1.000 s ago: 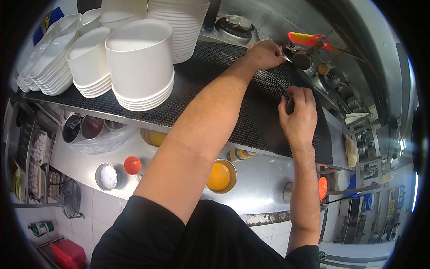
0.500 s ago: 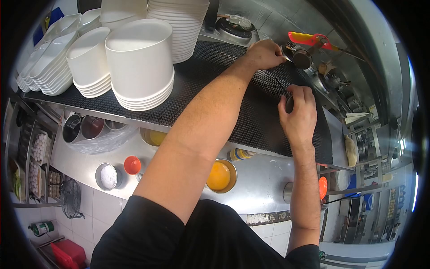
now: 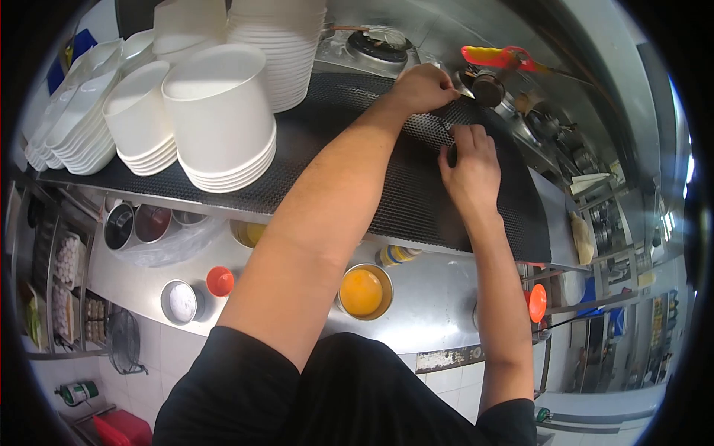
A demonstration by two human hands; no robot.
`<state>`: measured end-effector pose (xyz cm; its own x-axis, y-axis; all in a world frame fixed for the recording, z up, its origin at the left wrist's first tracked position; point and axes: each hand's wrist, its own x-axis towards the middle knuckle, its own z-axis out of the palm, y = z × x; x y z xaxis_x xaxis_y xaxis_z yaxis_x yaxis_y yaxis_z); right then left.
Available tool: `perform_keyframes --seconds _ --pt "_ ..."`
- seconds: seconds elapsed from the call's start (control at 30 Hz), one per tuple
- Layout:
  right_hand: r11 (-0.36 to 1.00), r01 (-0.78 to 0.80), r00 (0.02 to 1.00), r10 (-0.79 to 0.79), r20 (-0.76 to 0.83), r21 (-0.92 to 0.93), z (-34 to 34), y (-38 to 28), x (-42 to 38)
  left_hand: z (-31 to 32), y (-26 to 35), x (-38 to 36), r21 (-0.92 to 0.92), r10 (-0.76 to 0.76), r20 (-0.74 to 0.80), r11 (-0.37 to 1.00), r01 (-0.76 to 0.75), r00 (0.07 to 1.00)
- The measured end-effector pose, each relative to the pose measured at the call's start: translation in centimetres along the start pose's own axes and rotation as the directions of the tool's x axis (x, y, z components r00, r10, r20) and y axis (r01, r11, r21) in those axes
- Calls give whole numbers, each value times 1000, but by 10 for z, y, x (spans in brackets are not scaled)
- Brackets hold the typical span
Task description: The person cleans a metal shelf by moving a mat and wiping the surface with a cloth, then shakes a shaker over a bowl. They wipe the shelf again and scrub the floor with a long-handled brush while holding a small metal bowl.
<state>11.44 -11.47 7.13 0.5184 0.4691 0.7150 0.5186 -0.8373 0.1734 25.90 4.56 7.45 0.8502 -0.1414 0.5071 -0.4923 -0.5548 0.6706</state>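
Observation:
Far out on the raised shelf, my left hand (image 3: 425,89) has its fingers pinched together at the back edge of the black textured mat (image 3: 416,186). Whatever lies between its fingertips is too small to name. Closer to me and to the right, my right hand (image 3: 471,157) is curled over the same mat, its fingers bent round a small dark round thing that is mostly hidden. White stacked bowls (image 3: 219,111) stand on the mat left of my left forearm.
Below the shelf, a steel counter (image 3: 431,305) holds a pot of orange-yellow liquid (image 3: 362,292), a bowl of white powder (image 3: 181,302) and a red cup (image 3: 220,281). Behind the mat lie a red-yellow handled tool (image 3: 498,58) and a dark pan (image 3: 378,46). More white dishes (image 3: 82,119) stand at left.
My right hand has moved up and left over the mat, closer to my left hand. My left hand stays pinched at the mat's back edge. The whole view has shifted slightly.

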Motion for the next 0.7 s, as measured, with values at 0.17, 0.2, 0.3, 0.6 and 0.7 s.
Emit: perform_keyframes --seconds 0.17,0.2,0.3,0.6,0.7 --pt "984 -126 988 136 -72 129 -32 -2 2 0 -1 3 -26 4 -22 1000 -5 1000" --pt "972 -184 979 195 -65 147 -42 1 0 1 -1 3 -23 9 -25 1000 -10 1000" --pt "954 -275 953 287 -99 122 -62 9 -4 1 -2 2 -121 -19 7 992 20 1000" --pt "934 -286 944 313 -102 212 -61 21 -6 -5 1 -1 -168 -12 31 986 17 999" --pt "938 -252 955 281 -95 238 -52 22 -3 -7 5 0 -171 -26 52 985 35 998"
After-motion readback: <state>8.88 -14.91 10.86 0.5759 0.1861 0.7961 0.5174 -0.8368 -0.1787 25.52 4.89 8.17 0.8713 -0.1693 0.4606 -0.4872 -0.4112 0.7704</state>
